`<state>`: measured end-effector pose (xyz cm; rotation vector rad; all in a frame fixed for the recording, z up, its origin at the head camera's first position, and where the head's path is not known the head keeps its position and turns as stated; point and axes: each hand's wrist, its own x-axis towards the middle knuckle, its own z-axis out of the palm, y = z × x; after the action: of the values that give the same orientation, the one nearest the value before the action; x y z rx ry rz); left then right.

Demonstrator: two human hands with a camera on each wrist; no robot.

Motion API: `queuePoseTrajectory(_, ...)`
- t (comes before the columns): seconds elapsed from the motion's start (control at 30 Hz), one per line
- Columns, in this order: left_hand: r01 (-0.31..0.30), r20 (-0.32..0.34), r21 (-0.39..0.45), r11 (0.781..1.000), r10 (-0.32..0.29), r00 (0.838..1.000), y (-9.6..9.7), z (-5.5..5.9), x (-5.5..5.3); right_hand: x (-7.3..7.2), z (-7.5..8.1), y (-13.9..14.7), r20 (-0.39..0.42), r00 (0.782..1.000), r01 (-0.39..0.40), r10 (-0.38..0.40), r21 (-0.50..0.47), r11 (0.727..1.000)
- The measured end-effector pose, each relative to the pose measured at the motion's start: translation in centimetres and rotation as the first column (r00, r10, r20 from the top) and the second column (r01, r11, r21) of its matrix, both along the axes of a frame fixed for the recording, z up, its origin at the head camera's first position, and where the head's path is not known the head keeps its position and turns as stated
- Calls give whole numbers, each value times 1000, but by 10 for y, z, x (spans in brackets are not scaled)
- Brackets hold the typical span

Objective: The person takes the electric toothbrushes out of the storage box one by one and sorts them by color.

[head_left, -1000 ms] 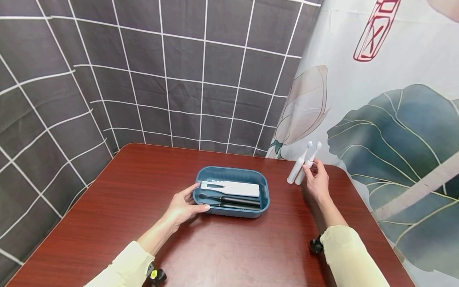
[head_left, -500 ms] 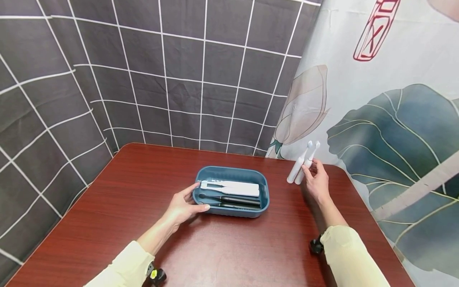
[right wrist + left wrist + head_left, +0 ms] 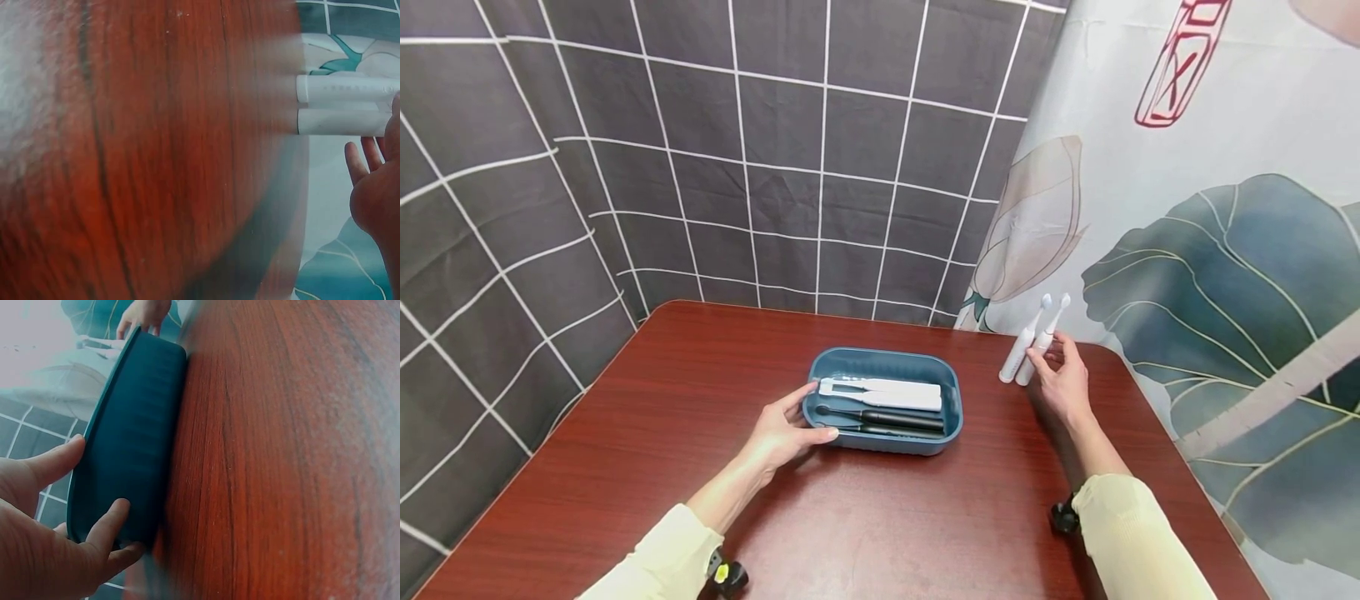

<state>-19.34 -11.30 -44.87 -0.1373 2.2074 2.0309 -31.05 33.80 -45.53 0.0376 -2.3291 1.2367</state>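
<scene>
Near the middle of the table stands a blue plastic basket (image 3: 886, 358). Inside it lie white electric toothbrushes (image 3: 895, 395) beside black electric toothbrushes (image 3: 904, 419). My left hand (image 3: 778, 432) holds the basket's left end, thumb at the near rim and fingers round the corner; the left wrist view shows the fingertips (image 3: 119, 509) against its outer wall. Toward the back right corner, two more white electric toothbrushes stand upright side by side, heads up. My right hand (image 3: 1064, 380) pinches the right white toothbrush (image 3: 1045, 337); the left white toothbrush (image 3: 1019, 354) stands close against it.
The reddish-brown wooden table (image 3: 715, 358) has its back edge by a grey grid-patterned curtain (image 3: 782, 192). A white curtain with leaf and flower prints (image 3: 1210, 275) hangs along the right side.
My right thumb has shifted slightly down and left across the toothbrush. The left hand, the basket and the toothbrushes stay where they were.
</scene>
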Motion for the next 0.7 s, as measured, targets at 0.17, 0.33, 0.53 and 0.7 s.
queuePoseTrajectory(0.17, 1, 2, 5, 1000, -1, 1000, 0, -1, 0, 8, 1, -1, 5, 999, 47, -47, -72, 996)
queuePoseTrajectory(0.33, 11, -3, 18, 1000, -11, 1000, -1, -2, 0, 26, 12, -17, -120, 980, 137, -161, -187, 973)
queuePoseTrajectory(0.53, 14, -3, 25, 1000, -14, 1000, -1, -1, -1, 58, 50, -66, -384, 911, 47, -147, -259, 965)
queuePoseTrajectory(0.7, 15, -8, 26, 1000, -15, 1000, 0, -1, -1, 69, 62, -99, -441, 896, -132, 62, -132, 982)
